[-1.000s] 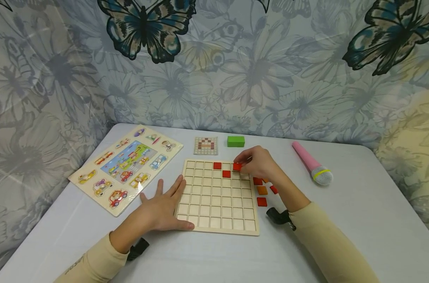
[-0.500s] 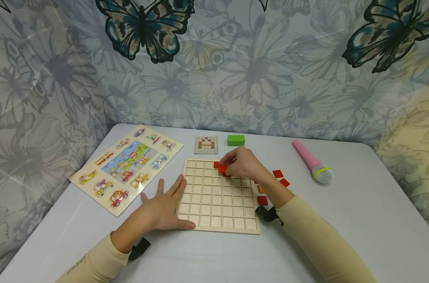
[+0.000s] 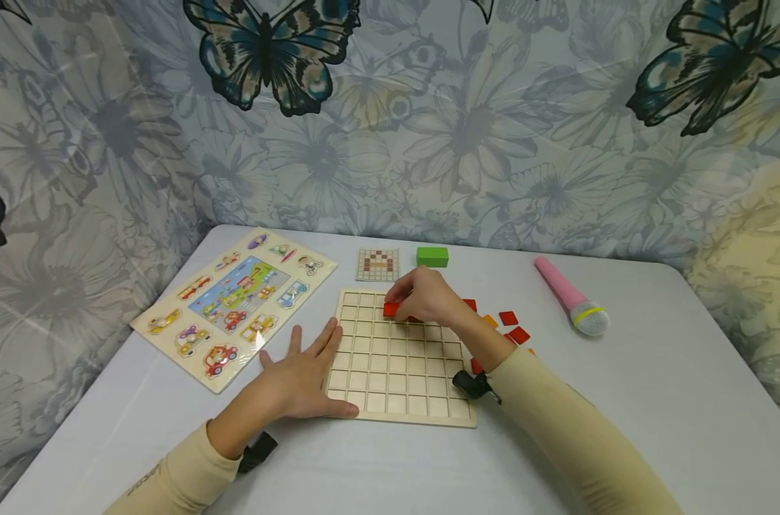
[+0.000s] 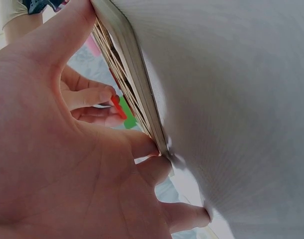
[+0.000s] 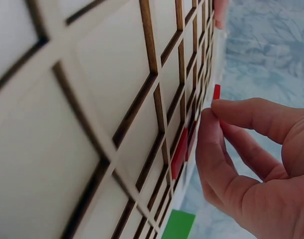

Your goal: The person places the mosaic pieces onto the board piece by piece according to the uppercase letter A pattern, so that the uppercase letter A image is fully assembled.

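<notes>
My right hand (image 3: 428, 297) pinches a red square tile (image 5: 217, 92) between thumb and fingers, over the far rows of a wooden grid board (image 3: 396, 372). In the right wrist view the tile stands apart from the board, and red tiles (image 5: 179, 153) sit in cells below the hand. From the head, that hand partly covers those cells. Fingers spread, my left hand (image 3: 302, 379) rests at the board's left edge, its thumb at the near edge. In the left wrist view, the fingertips touch the board's side.
Loose red tiles (image 3: 508, 318) and orange ones (image 3: 490, 321) lie right of the board. Behind it are a small pattern card (image 3: 377, 265) and a green block (image 3: 432, 257). A vehicle puzzle board (image 3: 235, 307) lies left, a pink toy microphone (image 3: 570, 295) right.
My right hand has moved left across the far rows, carrying the red tile from the right side to above the left of the placed tiles. My left hand has stayed on the board's edge.
</notes>
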`<state>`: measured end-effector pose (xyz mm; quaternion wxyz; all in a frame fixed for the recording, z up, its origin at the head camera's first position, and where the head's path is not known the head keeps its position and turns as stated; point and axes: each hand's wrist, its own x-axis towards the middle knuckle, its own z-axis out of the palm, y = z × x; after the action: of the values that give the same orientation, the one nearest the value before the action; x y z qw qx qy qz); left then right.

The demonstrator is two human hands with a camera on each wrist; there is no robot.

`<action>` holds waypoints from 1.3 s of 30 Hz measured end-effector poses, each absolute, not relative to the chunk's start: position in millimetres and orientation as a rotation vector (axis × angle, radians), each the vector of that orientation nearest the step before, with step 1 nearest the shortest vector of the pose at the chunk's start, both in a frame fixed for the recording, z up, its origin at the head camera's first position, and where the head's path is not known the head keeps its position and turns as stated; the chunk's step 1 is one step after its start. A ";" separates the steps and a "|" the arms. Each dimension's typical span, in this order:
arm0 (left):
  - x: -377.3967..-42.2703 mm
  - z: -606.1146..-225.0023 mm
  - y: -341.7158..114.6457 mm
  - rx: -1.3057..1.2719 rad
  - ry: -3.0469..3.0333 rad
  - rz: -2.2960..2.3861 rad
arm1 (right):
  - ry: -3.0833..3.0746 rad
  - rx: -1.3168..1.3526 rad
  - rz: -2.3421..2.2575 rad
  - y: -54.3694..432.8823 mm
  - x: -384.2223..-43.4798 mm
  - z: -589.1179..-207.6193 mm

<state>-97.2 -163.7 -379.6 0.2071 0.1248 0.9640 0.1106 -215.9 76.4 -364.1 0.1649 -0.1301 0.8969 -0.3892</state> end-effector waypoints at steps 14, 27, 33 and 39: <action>-97.0 -380.9 -163.0 0.351 2.689 0.283 | 2.590 -0.398 -0.965 59.0 -219.3 -365.7; -95.7 -379.6 -162.4 0.346 2.695 0.268 | 2.661 -0.451 -0.860 51.6 -220.7 -366.4; -95.8 -379.2 -162.3 0.341 2.693 0.274 | 2.665 -0.451 -0.853 51.0 -219.9 -365.9; -96.1 -378.9 -162.1 0.339 2.695 0.275 | 2.662 -0.443 -0.871 52.3 -220.1 -368.0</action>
<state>-96.1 -162.1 -378.9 0.2043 0.1217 0.9663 0.0987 -220.1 52.3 -368.0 0.1524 -0.1545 0.9278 -0.3035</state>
